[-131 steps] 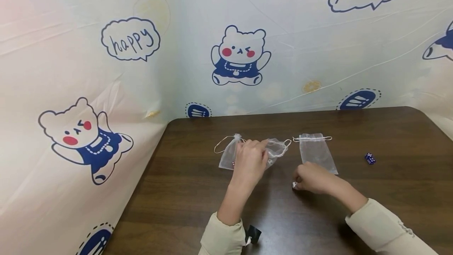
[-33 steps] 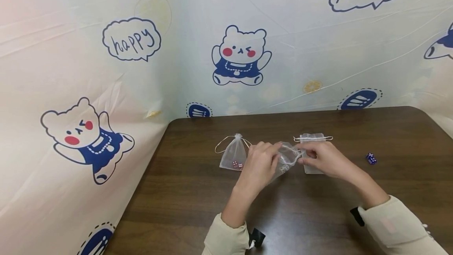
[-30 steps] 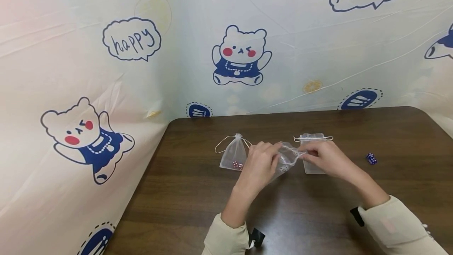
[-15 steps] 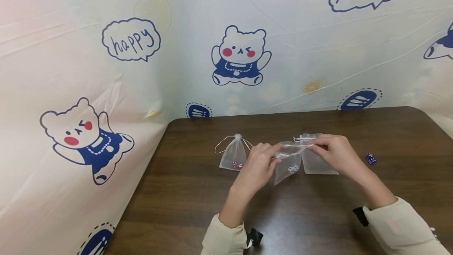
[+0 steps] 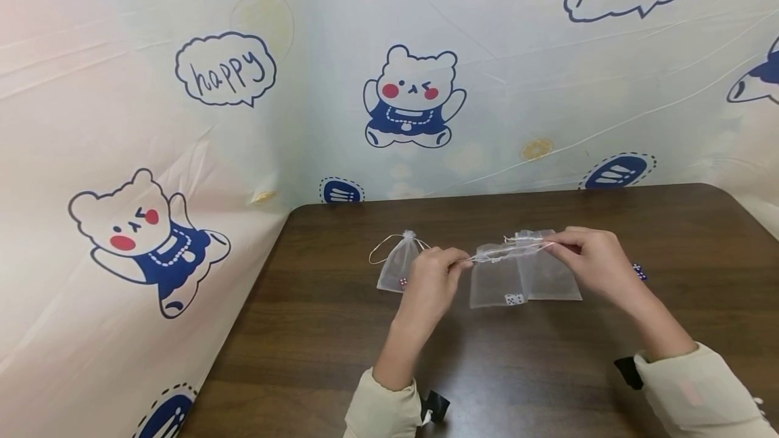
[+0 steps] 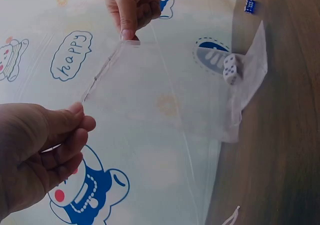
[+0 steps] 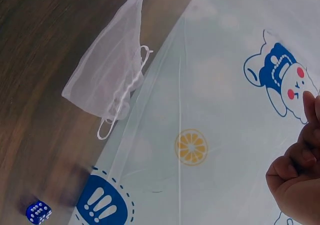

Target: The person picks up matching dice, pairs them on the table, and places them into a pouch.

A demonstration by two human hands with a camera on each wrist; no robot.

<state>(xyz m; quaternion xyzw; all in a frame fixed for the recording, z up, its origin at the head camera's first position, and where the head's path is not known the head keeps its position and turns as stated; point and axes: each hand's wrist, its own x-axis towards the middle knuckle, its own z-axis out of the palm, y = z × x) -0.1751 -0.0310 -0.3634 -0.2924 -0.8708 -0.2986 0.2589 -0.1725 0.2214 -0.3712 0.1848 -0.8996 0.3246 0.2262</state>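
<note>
A sheer white drawstring bag (image 5: 494, 282) hangs between my two hands, its mouth partly gathered along the taut cord. White dice (image 5: 514, 299) lie in its bottom corner; they show through the mesh in the left wrist view too. My left hand (image 5: 431, 282) pinches one end of the drawstring between thumb and fingertips. On the other side, my right hand (image 5: 593, 262) pinches the opposite end. In the right wrist view only part of the right hand (image 7: 300, 170) shows, and the held bag is out of sight.
Behind the held bag lies a flat mesh bag (image 5: 556, 279). To the left sits a closed mesh bag (image 5: 394, 268) with red dice (image 5: 403, 283), partly covered by my left hand. Blue dice (image 5: 639, 271) sit beyond my right hand on the brown table (image 5: 292, 330).
The right hand went from holding a white die at the table to the bag's mouth, then rightward with the cord. The mouth narrowed, and the bag straightened with white dice inside.
</note>
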